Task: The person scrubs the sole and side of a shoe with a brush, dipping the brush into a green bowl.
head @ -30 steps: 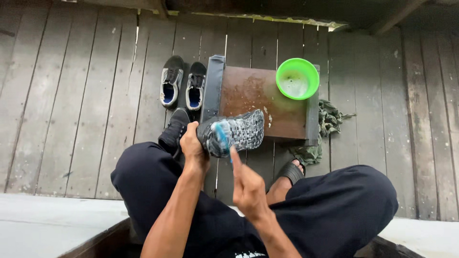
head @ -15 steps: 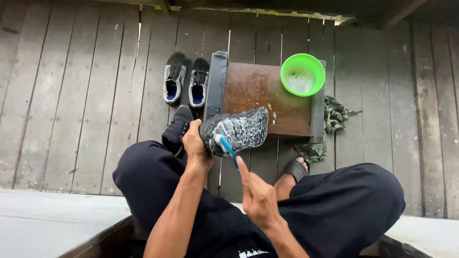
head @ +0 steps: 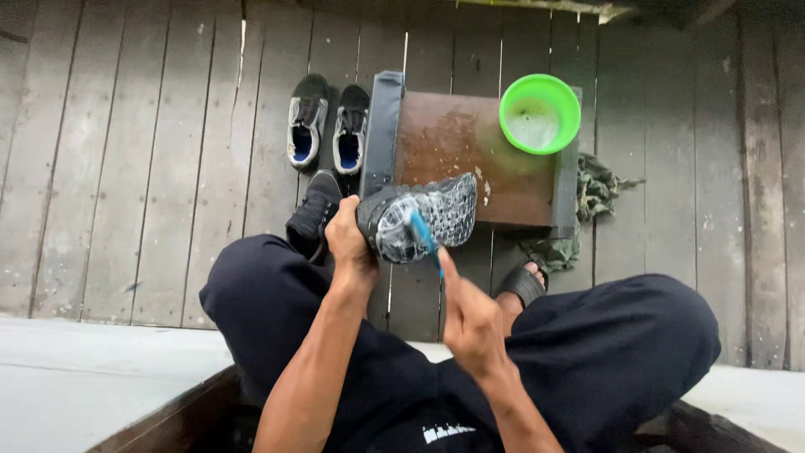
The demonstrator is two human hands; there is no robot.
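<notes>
Scrubbing was in hand: the left hand (head: 348,239) gripped a grey shoe (head: 423,216) by its heel, sole up, over the near edge of a brown board (head: 470,151). The right hand (head: 470,323) closed its fingers round a blue brush (head: 422,232) laid on the sole. Short strokes suited best, I judged, with the shoe braced firmly, near the green bowl (head: 539,113).

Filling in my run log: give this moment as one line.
left hand: holds shoe | right hand: brush on sole | bowl on stool
</notes>
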